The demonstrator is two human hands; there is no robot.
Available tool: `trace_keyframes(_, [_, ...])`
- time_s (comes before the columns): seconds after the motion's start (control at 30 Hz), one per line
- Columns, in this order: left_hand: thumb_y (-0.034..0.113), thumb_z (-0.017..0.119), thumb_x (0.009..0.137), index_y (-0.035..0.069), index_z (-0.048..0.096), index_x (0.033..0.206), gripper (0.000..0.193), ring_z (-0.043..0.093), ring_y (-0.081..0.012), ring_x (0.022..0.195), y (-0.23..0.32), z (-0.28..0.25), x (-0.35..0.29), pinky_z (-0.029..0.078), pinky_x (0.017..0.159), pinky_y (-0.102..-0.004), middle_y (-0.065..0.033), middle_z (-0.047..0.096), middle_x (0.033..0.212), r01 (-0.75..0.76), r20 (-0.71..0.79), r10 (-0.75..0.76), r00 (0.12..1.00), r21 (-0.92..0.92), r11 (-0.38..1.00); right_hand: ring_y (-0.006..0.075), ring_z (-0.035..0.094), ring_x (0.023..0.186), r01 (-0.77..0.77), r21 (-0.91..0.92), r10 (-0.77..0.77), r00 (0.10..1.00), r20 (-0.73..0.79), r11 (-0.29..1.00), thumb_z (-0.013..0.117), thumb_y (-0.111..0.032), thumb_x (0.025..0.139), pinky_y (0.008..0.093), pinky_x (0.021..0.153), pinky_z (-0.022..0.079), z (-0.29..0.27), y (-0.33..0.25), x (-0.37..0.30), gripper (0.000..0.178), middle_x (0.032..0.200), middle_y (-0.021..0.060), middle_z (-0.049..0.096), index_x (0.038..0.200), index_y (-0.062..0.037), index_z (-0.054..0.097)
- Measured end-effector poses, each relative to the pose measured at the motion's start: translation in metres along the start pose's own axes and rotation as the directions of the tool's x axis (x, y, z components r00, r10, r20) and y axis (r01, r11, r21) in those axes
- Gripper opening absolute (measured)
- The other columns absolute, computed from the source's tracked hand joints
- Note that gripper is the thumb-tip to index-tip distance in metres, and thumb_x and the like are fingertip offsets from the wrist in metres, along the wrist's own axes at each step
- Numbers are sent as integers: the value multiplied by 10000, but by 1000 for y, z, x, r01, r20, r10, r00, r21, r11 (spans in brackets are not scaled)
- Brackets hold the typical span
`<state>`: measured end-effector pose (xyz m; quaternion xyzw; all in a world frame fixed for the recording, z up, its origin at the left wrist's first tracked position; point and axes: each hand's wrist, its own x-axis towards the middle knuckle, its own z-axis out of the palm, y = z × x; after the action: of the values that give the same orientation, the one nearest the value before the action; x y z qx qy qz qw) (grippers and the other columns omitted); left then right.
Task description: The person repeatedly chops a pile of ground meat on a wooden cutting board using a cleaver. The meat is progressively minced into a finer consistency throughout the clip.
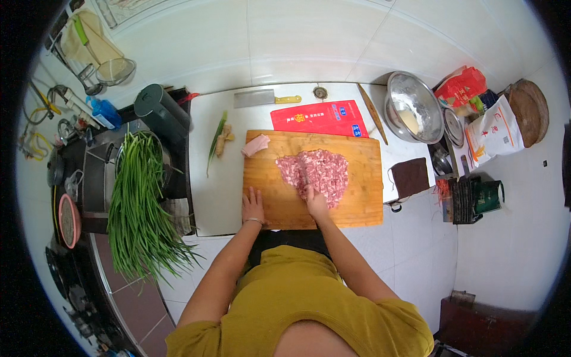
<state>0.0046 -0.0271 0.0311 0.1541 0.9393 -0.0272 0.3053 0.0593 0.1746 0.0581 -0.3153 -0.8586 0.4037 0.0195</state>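
On the wooden cutting board (pixel 363 205) lies a flat spread of chopped pink meat (pixel 330 172). My right hand (pixel 317 203), fingers closed round the handle, holds a knife (pixel 305 174) seen nearly edge-on, its narrow blade standing in the meat. My left hand (pixel 253 206) rests flat on the board's left side with its fingers stretched out, holding nothing. A pale pink slab (pixel 256 145), which looks like a strip of fat or skin, sits at the board's far left corner. How deep the blade goes is hidden by the meat.
Beyond the board are a red printed packet (pixel 315 117), a cleaver (pixel 254 98) and a tapered wooden rolling pin (pixel 373 114). Left lie a scallion (pixel 217 143), ginger (pixel 225 135) and long green chives (pixel 137 208). Right are a steel bowl (pixel 428 101) and a brown cloth (pixel 410 177).
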Motion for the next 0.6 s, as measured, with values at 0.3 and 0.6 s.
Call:
trace_keyframes(0.3, [400, 803, 483, 132, -10, 1365, 1229, 143, -363, 1273, -1, 5, 6, 291, 982, -396, -126, -79, 1419, -3, -4, 3, 1000, 11, 1000, 298, 448, 508, 132, 377, -85, 987, -139, 917, 367, -408, 881, 397, 527, 370, -27, -33, -11, 551, 550, 226, 475, 641, 67, 511])
trace_keyframes(0.6, [382, 804, 489, 122, -4, 1365, 1219, 150, -372, 1267, -6, 38, 21, 296, 985, -389, -130, -79, 1417, 19, -127, -12, 992, 54, 998, 356, 543, 591, 7, 251, -17, 999, 40, 968, 360, -414, 880, 423, 583, 401, -75, -56, -5, 559, 616, 253, 536, 699, 71, 571])
